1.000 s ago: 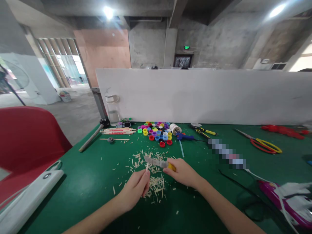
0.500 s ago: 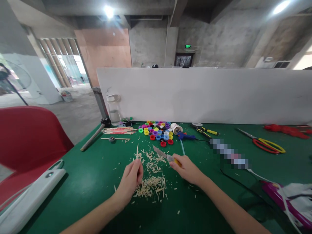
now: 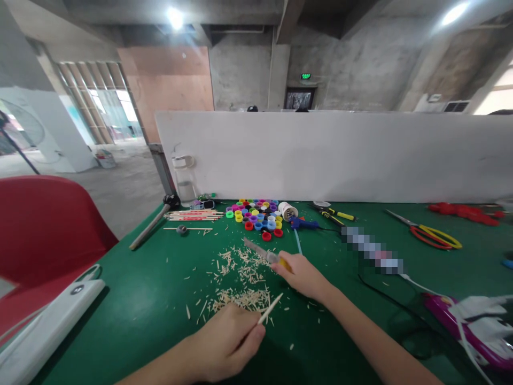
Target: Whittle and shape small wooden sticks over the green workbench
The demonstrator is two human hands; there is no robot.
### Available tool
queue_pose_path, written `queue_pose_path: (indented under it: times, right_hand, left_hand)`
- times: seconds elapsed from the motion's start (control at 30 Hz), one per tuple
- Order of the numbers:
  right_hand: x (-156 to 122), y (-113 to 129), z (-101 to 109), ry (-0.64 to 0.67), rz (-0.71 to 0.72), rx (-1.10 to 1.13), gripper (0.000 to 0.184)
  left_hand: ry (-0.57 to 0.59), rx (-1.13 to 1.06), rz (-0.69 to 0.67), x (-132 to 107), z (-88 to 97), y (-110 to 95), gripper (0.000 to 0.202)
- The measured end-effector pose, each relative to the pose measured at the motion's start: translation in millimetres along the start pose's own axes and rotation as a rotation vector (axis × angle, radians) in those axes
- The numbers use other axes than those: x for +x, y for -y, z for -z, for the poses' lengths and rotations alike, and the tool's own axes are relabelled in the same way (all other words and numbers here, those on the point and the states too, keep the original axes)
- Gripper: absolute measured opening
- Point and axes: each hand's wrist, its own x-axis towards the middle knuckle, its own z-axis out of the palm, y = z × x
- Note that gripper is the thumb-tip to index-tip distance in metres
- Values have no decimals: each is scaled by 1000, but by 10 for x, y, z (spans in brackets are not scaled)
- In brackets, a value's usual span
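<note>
My left hand (image 3: 226, 342) is low at the near edge of the green table (image 3: 152, 299), pinched shut on a thin wooden stick (image 3: 270, 308) that points up and right. My right hand (image 3: 301, 274) grips a yellow-handled knife (image 3: 264, 253) whose blade points up and left, over a scatter of wood shavings (image 3: 242, 286). The stick's tip lies just below and left of my right hand, apart from the blade.
Coloured plastic rings (image 3: 258, 216) lie in a cluster at the back, with a bundle of sticks (image 3: 195, 215) and a hammer (image 3: 150, 227) to the left. Blue glue gun (image 3: 304, 224), screwdrivers (image 3: 334, 215), red-yellow scissors (image 3: 430, 234) sit right. A white divider (image 3: 340, 155) backs the table; a red chair (image 3: 44, 230) stands left.
My left hand has pulled back toward me with the stick, which now points right instead of upright. The knife hand has stayed almost in place, the blade slightly lower.
</note>
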Motion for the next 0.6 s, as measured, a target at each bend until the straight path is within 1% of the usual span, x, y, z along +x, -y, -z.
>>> queue_pose_path:
  times: [0.03, 0.07, 0.1, 0.17, 0.2, 0.23, 0.27, 0.3, 0.33, 0.4, 0.43, 0.5, 0.57, 0.6]
  right_hand:
    - [-11, -5, 0, 21, 19, -25, 42]
    - [-23, -12, 2, 30, 26, -31, 41]
    - [-35, -22, 5, 27, 22, -15, 41]
    - [-54, -47, 15, 7, 5, 63, 40]
    - [-62, -58, 18, -6, 7, 106, 39]
    - [-69, -65, 19, -14, 22, 139, 39]
    - [-75, -65, 16, -17, 44, 156, 38]
    - [-80, -57, 9, -15, 66, 151, 38]
    - [-83, -42, 0, -8, 81, 128, 37]
    - [-81, -1, -20, 9, 90, 55, 37]
    - [-75, 18, -28, 12, 82, 26, 37]
    - [-54, 39, -35, 7, 52, 12, 37]
    - [-33, 28, -31, -7, 24, 33, 39]
    - [-25, 15, -26, -12, 14, 36, 39]
  left_hand:
    - [-18, -27, 8, 8, -17, 24, 35]
    - [-69, -84, 34, 22, -30, 59, 36]
    - [-158, -162, 81, 42, -37, 103, 39]
    - [-391, -314, 191, 93, -25, 201, 45]
    - [-486, -364, 250, 120, -9, 246, 46]
    - [-543, -399, 299, 145, 9, 281, 47]
    - [-558, -420, 343, 166, 26, 304, 47]
    - [-534, -426, 373, 180, 39, 312, 47]
    - [-484, -416, 380, 186, 43, 306, 46]
    - [-362, -344, 356, 171, 25, 255, 46]
    - [-306, -280, 327, 152, 5, 219, 45]
    - [-227, -94, 221, 101, -45, 144, 42]
    - [-200, 96, 100, 55, -85, 97, 36]
    - [-198, 155, 53, 41, -96, 89, 34]
